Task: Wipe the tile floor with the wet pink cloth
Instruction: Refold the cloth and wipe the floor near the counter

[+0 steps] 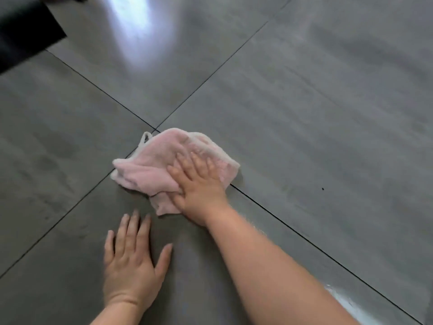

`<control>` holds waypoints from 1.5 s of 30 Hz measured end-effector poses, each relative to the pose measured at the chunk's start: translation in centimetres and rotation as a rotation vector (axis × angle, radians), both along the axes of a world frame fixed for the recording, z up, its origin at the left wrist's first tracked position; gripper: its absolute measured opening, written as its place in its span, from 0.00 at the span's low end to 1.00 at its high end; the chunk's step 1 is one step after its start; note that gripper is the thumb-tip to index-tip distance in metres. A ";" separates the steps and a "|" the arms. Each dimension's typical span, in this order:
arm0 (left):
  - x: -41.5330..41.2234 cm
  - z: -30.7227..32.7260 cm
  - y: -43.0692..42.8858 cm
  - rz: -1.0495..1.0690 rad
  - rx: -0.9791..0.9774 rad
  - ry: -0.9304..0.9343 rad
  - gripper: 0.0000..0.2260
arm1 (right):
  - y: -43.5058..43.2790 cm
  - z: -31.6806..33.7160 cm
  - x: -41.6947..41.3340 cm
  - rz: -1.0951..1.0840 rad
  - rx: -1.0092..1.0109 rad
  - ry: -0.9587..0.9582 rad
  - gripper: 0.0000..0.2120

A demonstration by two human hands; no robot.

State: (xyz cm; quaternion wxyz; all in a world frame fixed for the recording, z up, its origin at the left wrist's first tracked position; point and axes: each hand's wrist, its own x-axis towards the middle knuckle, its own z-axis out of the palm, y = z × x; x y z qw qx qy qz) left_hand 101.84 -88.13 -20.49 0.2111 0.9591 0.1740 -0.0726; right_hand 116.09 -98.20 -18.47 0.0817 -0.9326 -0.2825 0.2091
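A crumpled pink cloth [154, 165] lies on the grey tile floor [304, 113], right where four tiles meet. My right hand [199, 184] presses flat on the cloth's near right part, fingers spread over the fabric. A small loop sticks out at the cloth's far left corner. My left hand [132, 261] rests palm down on the bare tile just nearer than the cloth, fingers apart, holding nothing and not touching the cloth.
Dark grout lines cross under the cloth. A dark object [23, 31] fills the far left corner. A bright glare [138, 26] reflects off the far tile. A white patch [346, 303] shows beside my right forearm.
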 end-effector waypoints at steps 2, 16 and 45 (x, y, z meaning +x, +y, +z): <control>-0.1 -0.3 0.1 0.014 0.000 -0.026 0.34 | -4.4 -0.3 3.5 -0.101 -0.039 -0.063 0.35; 0.3 -0.5 1.2 0.006 0.124 0.026 0.32 | -5.9 0.1 3.9 -0.786 -0.097 -0.034 0.31; -11.1 3.3 13.3 0.308 0.062 0.462 0.42 | 8.9 0.1 -20.0 -0.152 0.036 -0.075 0.30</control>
